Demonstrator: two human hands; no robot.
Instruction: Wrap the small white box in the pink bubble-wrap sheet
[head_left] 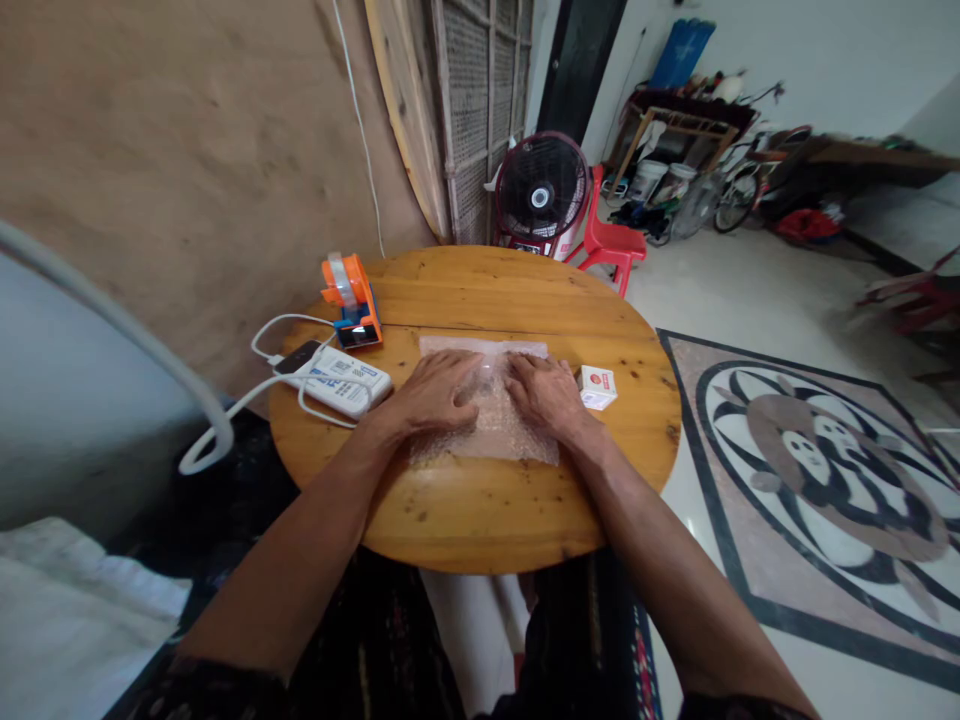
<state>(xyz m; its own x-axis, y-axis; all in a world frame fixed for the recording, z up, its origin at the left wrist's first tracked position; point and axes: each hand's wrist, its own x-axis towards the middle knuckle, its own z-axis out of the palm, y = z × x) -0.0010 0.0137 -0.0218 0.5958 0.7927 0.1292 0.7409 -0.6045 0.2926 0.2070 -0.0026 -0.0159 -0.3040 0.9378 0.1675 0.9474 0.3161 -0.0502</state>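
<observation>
A sheet of clear bubble wrap [501, 430] lies flat in the middle of a round wooden table [480, 510]. My left hand [435, 392] rests palm down on its left half, fingers stretched out. My right hand [547, 393] lies flat on its right half, fingers spread. Between the two hands something small and clear [486, 378] sits on the wrap; I cannot make out what it is. A small white and red box [598, 386] stands just right of my right hand.
An orange and blue tape dispenser [352, 300] stands at the table's left back. A white power bank [341, 380] with a phone [297, 356] and white cables lies at the left edge. Behind the table are a fan [541, 192] and a red chair [611, 240].
</observation>
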